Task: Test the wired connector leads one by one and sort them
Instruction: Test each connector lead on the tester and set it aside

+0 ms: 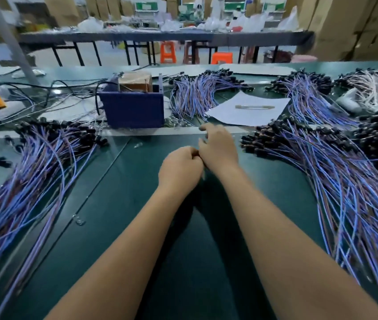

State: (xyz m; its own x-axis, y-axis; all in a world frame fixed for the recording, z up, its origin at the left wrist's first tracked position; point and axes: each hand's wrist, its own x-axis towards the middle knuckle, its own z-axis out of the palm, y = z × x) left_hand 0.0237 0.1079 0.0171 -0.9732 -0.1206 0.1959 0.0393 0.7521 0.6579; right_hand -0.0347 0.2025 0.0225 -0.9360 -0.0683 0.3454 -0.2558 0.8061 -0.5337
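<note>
Left hand (180, 168): we curl it, knuckles meeting the right; any held lead is hidden.
Right hand (218, 150): fingers bent; grip unclear.
Leads: piles left (33, 172) and right (321, 172) of our hands.
Bench (118, 204): bare green between piles.

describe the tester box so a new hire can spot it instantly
Start at the green table and look past the hands to the far left of centre. There, between two piles of purple leads, sits the blue box. It is the only solid blue block, open-topped, with a brown taped coil inside and black cables running off left.
</note>
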